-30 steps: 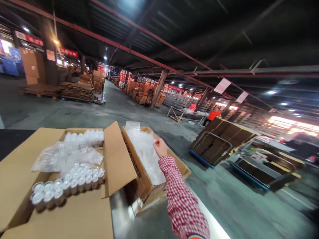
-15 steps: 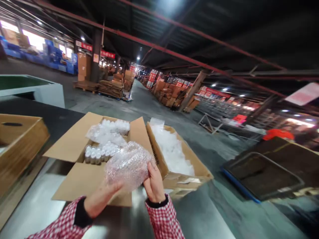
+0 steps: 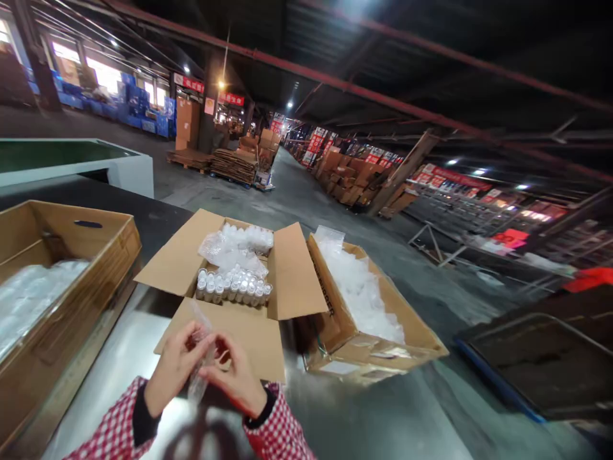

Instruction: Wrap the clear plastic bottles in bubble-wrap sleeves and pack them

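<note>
My left hand [image 3: 173, 367] and my right hand [image 3: 235, 377] are together low in the view, both pinched on a clear bubble-wrap bag [image 3: 200, 358] held upright between them. Both sleeves are red-and-white check. Just beyond my hands stands an open cardboard box [image 3: 230, 332] with rows of small clear capped bottles [image 3: 233, 286] and loose plastic wrap. To its right a second cardboard box [image 3: 383, 351] is filled with clear bubble bags [image 3: 360, 291].
A shallow cardboard tray [image 3: 71, 281] with clear plastic items sits at the left on the shiny metal table [image 3: 364, 421]. A blue-edged cart [image 3: 536, 358] stands at the right. Behind lie a warehouse aisle, stacked cartons and a pallet of flat cardboard [image 3: 234, 165].
My right hand drew a bubble bag out of the right box, my left hand joined it, and both came down toward me. The view swung left and down.
</note>
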The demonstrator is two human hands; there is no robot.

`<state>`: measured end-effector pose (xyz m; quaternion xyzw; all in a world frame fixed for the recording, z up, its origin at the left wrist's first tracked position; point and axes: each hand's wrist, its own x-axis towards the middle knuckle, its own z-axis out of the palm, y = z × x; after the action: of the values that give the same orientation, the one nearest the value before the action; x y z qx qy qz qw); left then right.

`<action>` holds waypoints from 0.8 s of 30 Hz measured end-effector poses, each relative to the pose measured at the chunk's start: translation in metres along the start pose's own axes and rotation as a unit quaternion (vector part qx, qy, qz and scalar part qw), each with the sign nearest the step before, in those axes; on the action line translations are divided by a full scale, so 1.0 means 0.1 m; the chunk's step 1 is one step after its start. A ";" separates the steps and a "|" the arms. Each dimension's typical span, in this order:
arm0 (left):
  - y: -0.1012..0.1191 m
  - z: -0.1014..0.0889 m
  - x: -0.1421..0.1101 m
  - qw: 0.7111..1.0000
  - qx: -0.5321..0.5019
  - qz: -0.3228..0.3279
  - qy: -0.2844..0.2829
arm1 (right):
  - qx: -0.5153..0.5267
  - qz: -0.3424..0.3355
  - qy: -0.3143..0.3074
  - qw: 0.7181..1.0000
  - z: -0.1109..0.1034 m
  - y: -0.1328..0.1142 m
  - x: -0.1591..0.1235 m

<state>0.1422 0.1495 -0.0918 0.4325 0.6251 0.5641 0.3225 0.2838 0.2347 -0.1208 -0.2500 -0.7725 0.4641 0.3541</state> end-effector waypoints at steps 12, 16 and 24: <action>0.10 -0.66 0.18 0.982 0.118 -0.015 -0.143 | 0.003 0.229 -0.099 0.968 -0.35 0.52 1.07; -0.07 -0.65 0.29 0.978 0.149 -0.060 -0.136 | -0.170 0.290 0.030 0.942 -0.71 1.00 1.60; -0.23 -0.60 0.37 0.970 0.224 0.012 -0.089 | -0.350 0.362 0.101 0.858 -0.73 1.68 1.74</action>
<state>0.0688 0.1575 -0.1017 0.5494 0.6995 0.3724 0.2649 0.2420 0.4734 -0.1933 -0.6652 -0.6989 0.2305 0.1265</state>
